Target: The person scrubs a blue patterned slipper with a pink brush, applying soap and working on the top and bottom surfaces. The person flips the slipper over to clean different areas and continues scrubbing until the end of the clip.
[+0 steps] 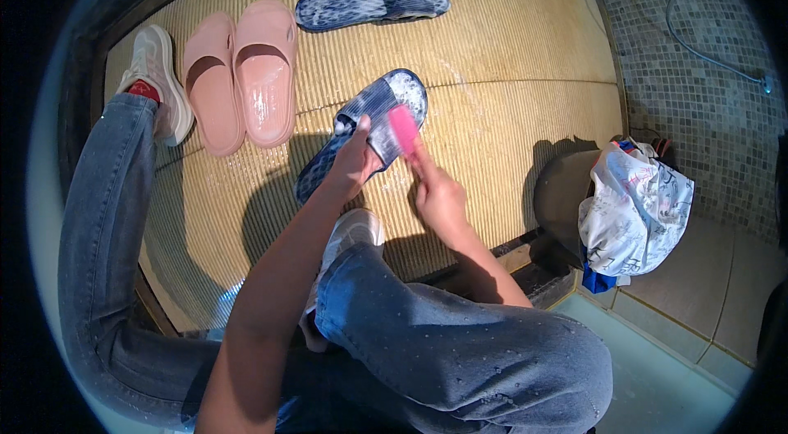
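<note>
Blue slippers [336, 7]: two
Brush [403, 127]: one
Hands: two, namely one left hand [353, 163] and one right hand [443, 202]
Forearms [275, 286]: two
Pink slippers [267, 99]: two
Slippers of both colours together: four
Shoes [153, 52]: two
Red sock [144, 90]: one showing
Jeans [468, 352]: one pair, two legs showing
Ribbed surface [525, 32]: one, crossed by one seam
Hose [714, 63]: one
White cloth [639, 208]: one bundle
Brown rounded thing [562, 192]: one, kind unclear
Wall tiles [681, 97]: many, too small to count

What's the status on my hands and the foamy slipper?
Left hand holding blue slipper. Right hand gripping pink brush over it. White foam on one end. Pink slippers off left, not in the way.
</note>
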